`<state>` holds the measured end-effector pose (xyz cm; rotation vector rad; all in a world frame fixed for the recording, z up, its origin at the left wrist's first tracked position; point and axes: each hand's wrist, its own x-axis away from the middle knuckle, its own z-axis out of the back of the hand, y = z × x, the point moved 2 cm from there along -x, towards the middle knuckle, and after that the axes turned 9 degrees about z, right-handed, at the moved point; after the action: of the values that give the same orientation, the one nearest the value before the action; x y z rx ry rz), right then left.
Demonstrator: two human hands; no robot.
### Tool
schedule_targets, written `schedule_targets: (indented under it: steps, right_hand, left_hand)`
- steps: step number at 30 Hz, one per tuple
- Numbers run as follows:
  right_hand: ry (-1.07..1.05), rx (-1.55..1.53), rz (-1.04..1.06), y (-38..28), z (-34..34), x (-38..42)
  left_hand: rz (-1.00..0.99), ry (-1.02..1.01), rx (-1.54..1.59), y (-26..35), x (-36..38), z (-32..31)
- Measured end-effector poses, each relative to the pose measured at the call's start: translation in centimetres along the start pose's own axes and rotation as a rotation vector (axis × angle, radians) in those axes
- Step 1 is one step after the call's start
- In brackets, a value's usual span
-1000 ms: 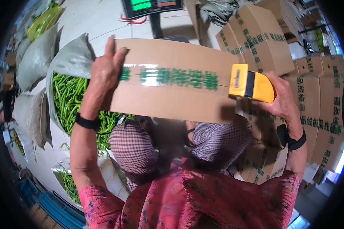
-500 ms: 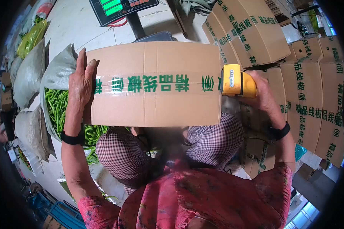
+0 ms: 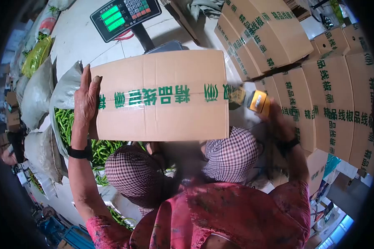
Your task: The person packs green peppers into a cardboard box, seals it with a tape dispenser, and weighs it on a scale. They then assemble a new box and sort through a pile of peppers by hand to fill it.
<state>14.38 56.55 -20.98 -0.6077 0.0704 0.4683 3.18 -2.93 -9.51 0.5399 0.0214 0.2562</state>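
Note:
A closed cardboard box (image 3: 162, 124) rests in front of my knees, a strip of clear tape with green printed characters (image 3: 166, 94) running along its top seam. My left hand (image 3: 87, 96) grips the box's left edge, thumb on the top and fingers along the side. In my right hand (image 3: 276, 120) is a yellow tape dispenser (image 3: 258, 102), a little beyond the box's right edge and blurred by motion. The printed tape reaches over that edge toward the dispenser.
Beyond the box stands a scale with a lit green display (image 3: 112, 18). Taped cartons (image 3: 266, 35) are stacked at the right. Green chili peppers (image 3: 64, 126) fill an opened sack at the left, near more full sacks (image 3: 34, 97).
My right hand has carried the tape dispenser off the box's top right edge, outward and slightly down, tilting it. My left hand keeps its hold; the view has shifted a little.

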Motion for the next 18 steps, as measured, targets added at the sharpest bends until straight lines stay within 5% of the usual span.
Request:
schedule_targets:
  steps: [8, 10, 11, 12, 14, 15, 17, 18]
  right_hand:
    - [-0.128, 0.138, 0.157, -5.9, 3.2, -4.1]
    - [-0.468, 0.123, -0.099, -3.0, 0.6, -5.2]
    - [-0.425, 0.230, -0.064, -5.2, 0.1, -6.8]
    - [-0.162, -0.240, 0.406, -3.4, -1.5, -6.7]
    - [-0.517, 0.574, 0.227, -10.0, -1.7, -12.2]
    - [-0.524, 0.574, 0.235, -10.7, -2.6, -12.6]
    - [-0.398, 1.007, 0.856, -11.4, -5.2, -11.5]
    - [-0.500, 0.440, 0.446, -5.3, -13.2, -10.2]
  left_hand:
    - [-0.063, 0.014, -0.054, 0.0, 0.1, -0.1]
    - [-0.069, 0.016, -0.069, -0.1, 0.0, -0.1]
    - [-0.066, 0.030, -0.078, -0.3, 0.1, -0.2]
    - [-0.062, 0.019, -0.081, -0.3, 0.2, -0.3]
    - [-0.074, 0.027, -0.054, 0.0, 0.4, -0.2]
    - [-0.093, 0.050, -0.090, 0.2, 0.4, -0.1]
    - [-0.266, 0.108, -0.116, -0.6, 0.1, -0.8]
    - [-0.427, 0.190, -0.146, -0.9, -0.1, -0.7]
